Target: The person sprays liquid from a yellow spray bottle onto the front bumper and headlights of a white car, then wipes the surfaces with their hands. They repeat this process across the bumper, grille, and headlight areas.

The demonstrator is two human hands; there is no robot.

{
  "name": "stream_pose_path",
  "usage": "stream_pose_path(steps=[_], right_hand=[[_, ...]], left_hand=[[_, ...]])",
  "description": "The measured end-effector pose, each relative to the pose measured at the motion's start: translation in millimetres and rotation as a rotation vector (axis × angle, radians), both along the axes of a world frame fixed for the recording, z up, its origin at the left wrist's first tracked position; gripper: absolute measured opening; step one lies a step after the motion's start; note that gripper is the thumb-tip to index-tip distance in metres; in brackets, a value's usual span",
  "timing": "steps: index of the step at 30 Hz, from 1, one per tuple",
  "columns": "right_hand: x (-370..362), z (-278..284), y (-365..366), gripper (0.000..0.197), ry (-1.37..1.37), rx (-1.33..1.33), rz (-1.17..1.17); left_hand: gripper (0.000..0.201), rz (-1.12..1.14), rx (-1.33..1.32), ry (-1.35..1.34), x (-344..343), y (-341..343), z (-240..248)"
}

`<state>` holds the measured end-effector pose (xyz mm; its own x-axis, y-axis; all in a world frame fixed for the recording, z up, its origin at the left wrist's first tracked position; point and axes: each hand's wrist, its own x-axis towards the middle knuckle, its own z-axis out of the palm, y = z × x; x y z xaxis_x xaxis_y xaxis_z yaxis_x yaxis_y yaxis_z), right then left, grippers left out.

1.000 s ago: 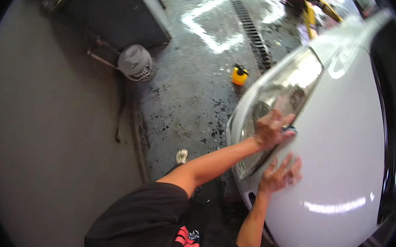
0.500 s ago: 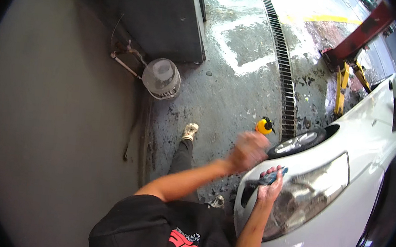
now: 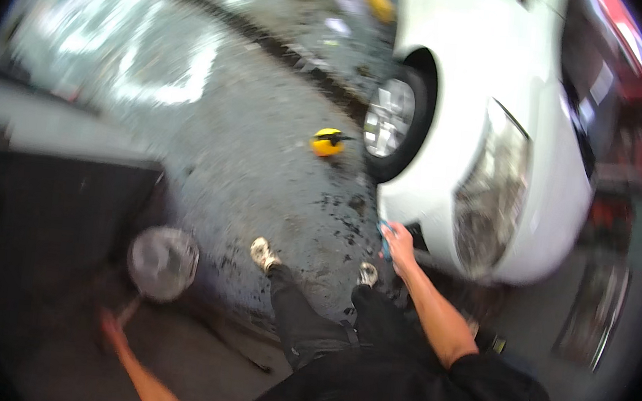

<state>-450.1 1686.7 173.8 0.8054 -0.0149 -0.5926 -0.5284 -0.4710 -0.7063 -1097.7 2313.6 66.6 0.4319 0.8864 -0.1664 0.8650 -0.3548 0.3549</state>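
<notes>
At the far left, the left hand [image 3: 110, 329] is smeared by blur, so I cannot tell whether its fingers are parted or closed on anything. A thin, pale, pipe-like length [image 3: 130, 309] begins just beside it, its long axis slanting ahead and rightward to the round, whitish bucket [image 3: 164, 288]. The bucket lies near, ahead and right of the left hand, much the nearer of the two; its contents cannot be made out. Further right, ahead and left of the right hand, a round yellow bottle with a black top [image 3: 327, 143] sits on the grey floor [image 3: 238, 186]. A small blue piece [image 3: 385, 243], mostly covered by fingers, is clamped in the right hand [image 3: 399, 247], beside the glossy white car [image 3: 449, 135]; contact is unclear
</notes>
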Motion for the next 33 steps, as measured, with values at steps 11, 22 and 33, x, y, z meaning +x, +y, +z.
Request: stream_pose_path(steps=[11,22,33], right_hand=[[114.9,112.0,-200.9,0.033,-0.841,-0.372,-0.588],[193.5,121.2,-262.4,0.049,-1.102,-1.128,0.065],[128.6,39.7,-288.4,0.065,-1.061,-0.953,-0.598]], left_hand=[[0.056,-0.639,0.121,0.561,138.4,-36.0,116.1],[0.051,-1.092,-0.322,-0.785,883.3,-600.1,131.6],[0.053,-1.470,0.148,-0.857,999.5,-719.6,174.1]])
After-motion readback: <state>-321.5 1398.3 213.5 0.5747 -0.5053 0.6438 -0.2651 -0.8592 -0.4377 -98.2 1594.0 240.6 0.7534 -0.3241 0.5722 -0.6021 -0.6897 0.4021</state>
